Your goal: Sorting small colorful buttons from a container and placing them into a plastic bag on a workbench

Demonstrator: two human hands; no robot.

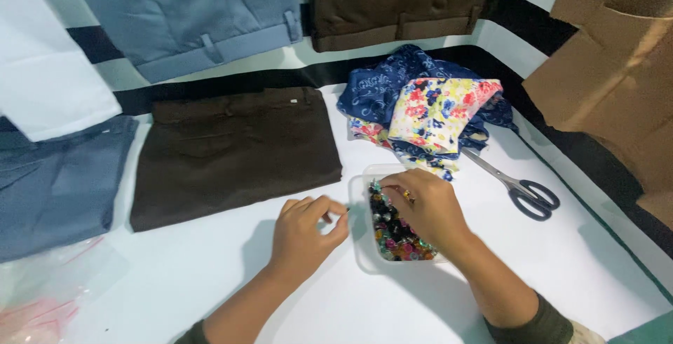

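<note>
Right hand [424, 207] fingers dip into bead tub [359, 249], left hand [305, 230] fingers pinched together, scissors [515, 184] nearby

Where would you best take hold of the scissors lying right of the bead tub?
Probably by the dark looped handles of the scissors, coming from the lower right. They lie flat and closed, handles pointing that way on bare table, while the blade tips run under the floral cloth.

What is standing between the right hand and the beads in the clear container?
Nothing visible does. The right hand reaches into the open clear container, its fingers right above the coloured beads. The left hand is beside the container's left wall, not over the beads.
</note>
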